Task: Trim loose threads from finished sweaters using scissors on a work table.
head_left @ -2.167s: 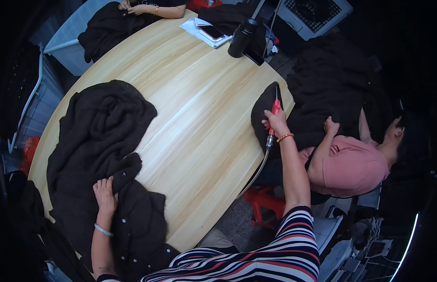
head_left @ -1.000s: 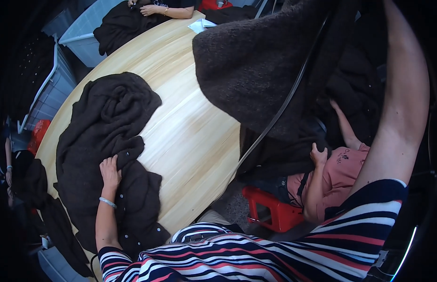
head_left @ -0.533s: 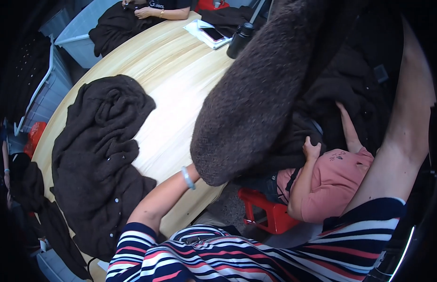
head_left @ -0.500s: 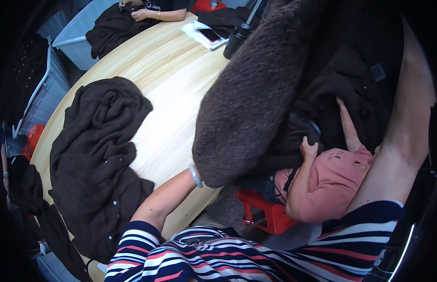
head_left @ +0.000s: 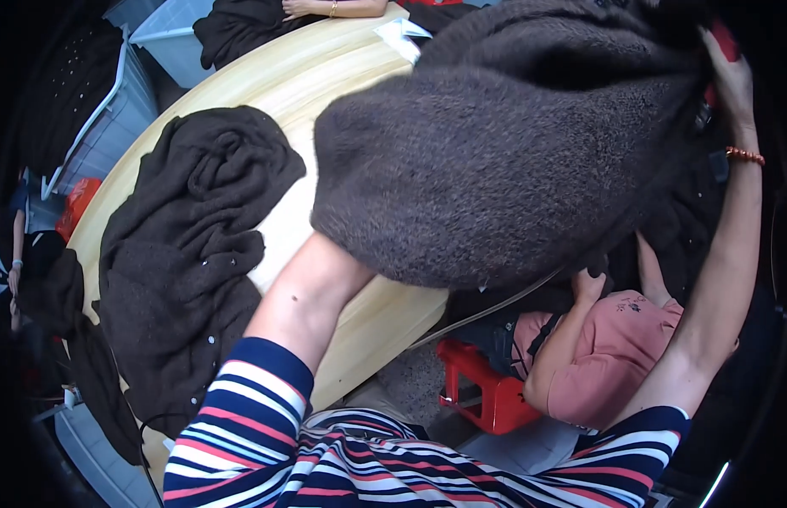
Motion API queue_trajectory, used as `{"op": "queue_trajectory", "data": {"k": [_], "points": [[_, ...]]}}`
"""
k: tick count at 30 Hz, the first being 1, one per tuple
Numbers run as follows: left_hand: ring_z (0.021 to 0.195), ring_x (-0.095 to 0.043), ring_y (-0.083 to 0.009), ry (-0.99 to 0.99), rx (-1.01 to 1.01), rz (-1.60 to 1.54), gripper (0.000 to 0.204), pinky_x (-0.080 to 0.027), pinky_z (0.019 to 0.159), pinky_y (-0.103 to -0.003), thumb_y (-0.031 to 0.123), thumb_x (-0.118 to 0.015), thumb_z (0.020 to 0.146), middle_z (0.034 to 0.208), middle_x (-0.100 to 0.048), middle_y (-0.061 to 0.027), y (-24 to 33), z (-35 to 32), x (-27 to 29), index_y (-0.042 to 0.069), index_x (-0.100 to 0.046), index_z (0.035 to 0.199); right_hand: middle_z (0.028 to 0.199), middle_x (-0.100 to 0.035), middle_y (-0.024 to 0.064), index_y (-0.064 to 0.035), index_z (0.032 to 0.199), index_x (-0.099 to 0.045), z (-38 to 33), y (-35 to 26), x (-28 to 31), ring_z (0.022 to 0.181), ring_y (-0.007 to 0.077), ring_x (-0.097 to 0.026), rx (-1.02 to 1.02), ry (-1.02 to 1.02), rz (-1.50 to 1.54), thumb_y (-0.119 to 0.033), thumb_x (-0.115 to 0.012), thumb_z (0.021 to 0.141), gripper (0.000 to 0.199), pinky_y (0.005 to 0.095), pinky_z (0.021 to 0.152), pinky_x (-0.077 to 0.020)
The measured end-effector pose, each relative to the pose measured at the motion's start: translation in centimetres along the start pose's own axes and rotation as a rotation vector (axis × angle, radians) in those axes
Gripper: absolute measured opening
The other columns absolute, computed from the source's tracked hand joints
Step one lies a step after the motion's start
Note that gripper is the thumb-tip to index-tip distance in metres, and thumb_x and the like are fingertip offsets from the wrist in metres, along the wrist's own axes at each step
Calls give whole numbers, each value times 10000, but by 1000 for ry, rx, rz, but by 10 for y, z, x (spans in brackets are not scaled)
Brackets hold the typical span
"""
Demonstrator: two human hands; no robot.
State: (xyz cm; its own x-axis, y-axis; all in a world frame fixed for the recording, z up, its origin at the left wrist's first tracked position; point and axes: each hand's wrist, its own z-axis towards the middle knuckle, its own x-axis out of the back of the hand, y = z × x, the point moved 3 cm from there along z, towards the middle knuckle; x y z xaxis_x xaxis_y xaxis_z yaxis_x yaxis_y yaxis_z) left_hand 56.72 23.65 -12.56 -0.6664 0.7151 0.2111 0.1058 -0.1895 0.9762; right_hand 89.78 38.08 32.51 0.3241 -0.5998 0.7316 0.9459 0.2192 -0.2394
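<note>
Right hand (head_left: 734, 83): at two o'clock, I am holding it wrapped round a red tool (head_left: 726, 41); I can't tell whether the fingers are also pinching cloth.
Left hand: the cloth is covering it, so I can't tell from here how its fingers are standing; the left forearm (head_left: 309, 284) is slanting up to the cloth from seven o'clock.
Raised garment (head_left: 495, 178): this dark, fuzzy piece is spreading from near the centre toward two o'clock, its folds gathering just beside the red tool.
Second garment (head_left: 190, 220): this dark piece with pale buttons is lying rumpled at nine o'clock on the wood-grained table (head_left: 393, 326).
Co-worker (head_left: 601, 364): a person in a pink top is sitting at four o'clock.
Red stool (head_left: 502, 405): it is standing at five o'clock, beside the co-worker.
</note>
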Motion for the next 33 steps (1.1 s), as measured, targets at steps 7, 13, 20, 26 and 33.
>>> {"op": "queue_trajectory", "data": {"k": [7,13,20,26,33], "points": [[1143,-578,-299,-96,-68,93,437,-456,988,-397,227,-717,829,1271,-591,-195,3,6,-6,20,-626,1203,1128,-692,117,32,1168,-647,-44,-37,-17,1073,180,-639,22,67,-99,-273,-668,906,403,281,940,-466],[1158,-571,-306,-195,-84,180,439,-453,994,-396,232,-708,836,1278,-585,-199,-7,12,-16,21,-623,1211,1106,-699,105,1,1131,-685,-54,-2,-16,1050,164,-643,106,77,-162,-291,-663,910,366,286,927,-469],[1176,-562,-313,-209,-60,343,441,-449,1002,-394,239,-698,845,1287,-578,-204,-18,5,21,21,-620,1220,979,-658,34,-8,1087,-625,-118,40,-109,856,125,-625,-209,-246,115,-209,-699,879,298,268,818,-509],[1192,-554,-319,-128,101,539,443,-445,1008,-392,245,-689,853,1295,-572,-208,-37,-63,104,22,-617,1228,797,-652,107,-49,1137,-493,-233,49,-183,575,251,-672,-960,-873,388,-33,-637,814,354,386,505,-580],[1172,-469,-321,207,658,1336,507,-426,898,-462,294,-741,738,1276,-524,-137,-72,-293,162,99,-610,1187,653,-637,153,13,931,-513,-259,12,-241,490,251,-647,-840,-1024,47,-30,-575,869,98,378,421,-523]]}}
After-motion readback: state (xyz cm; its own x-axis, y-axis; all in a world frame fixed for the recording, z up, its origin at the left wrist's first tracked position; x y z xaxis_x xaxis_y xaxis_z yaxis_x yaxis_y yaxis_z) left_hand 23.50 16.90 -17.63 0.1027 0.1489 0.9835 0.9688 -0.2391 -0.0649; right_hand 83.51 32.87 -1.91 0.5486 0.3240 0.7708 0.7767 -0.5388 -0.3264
